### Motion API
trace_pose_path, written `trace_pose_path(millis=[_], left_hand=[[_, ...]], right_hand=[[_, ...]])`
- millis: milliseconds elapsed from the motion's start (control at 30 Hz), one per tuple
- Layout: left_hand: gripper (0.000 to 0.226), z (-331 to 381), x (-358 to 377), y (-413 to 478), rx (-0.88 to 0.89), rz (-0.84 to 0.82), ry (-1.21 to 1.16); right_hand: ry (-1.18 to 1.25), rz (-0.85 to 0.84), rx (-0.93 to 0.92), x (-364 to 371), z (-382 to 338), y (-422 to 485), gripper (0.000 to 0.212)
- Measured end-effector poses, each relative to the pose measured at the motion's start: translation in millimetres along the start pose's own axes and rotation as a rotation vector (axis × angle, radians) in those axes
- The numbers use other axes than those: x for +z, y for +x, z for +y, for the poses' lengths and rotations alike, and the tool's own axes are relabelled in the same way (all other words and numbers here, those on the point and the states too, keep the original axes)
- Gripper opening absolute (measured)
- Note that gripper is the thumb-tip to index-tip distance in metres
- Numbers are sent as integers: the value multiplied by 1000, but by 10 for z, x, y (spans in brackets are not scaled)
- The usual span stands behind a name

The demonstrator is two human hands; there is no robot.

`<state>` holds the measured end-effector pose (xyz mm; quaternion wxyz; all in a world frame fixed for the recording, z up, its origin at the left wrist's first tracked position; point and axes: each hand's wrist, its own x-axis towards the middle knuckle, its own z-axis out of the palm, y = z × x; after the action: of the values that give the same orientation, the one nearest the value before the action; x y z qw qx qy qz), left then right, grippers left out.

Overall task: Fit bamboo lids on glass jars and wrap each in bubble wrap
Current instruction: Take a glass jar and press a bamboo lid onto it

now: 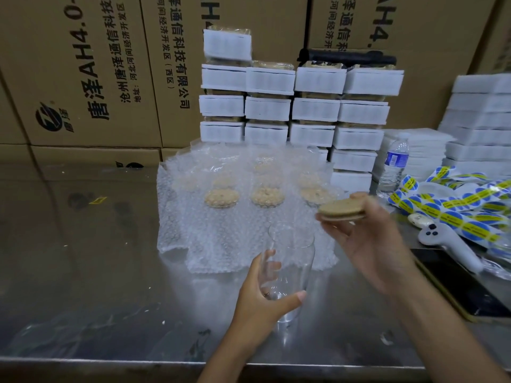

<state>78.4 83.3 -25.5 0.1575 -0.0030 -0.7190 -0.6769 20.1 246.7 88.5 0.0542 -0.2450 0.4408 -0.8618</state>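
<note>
My left hand (258, 293) grips the glass jar (290, 269); up and right of the jar, my right hand (367, 244) pinches a bamboo lid (341, 210).

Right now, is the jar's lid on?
Off. The right hand holds the bamboo lid away from the glass jar in the left hand.

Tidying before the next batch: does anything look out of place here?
The sticker strip lies in a loose tangle at the right, not rolled, and one yellow scrap lies alone on the table at the left. The jar in the left hand is tilted, the lid in the right hand.
</note>
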Motion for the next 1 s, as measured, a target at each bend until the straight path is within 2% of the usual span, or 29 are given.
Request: trace_pose_path(millis=[33,67,167,233,433,767,1000], left_hand=[[85,-3,3,-4,-2,2,-4],[85,-6,7,-8,-3,3,-7],[86,-10,18,-13,-1,0,-11],[87,4,19,-12,0,-3,-17],[89,15,4,-31,-6,-3,-27],[90,21,-3,-28,-20,5,-29],[88,-14,-9,-4,-32,-4,-61]], right_hand=[[-52,-9,-25,56,60,-15,28],[-140,-1,-63,105,122,-31,26],[-472,10,-195,207,310,-86,43],[-588,7,-225,225,435,-128,48],[-612,75,-261,163,612,-159,45],[-617,8,-226,200,629,-163,46],[-616,21,-286,325,774,-228,27]])
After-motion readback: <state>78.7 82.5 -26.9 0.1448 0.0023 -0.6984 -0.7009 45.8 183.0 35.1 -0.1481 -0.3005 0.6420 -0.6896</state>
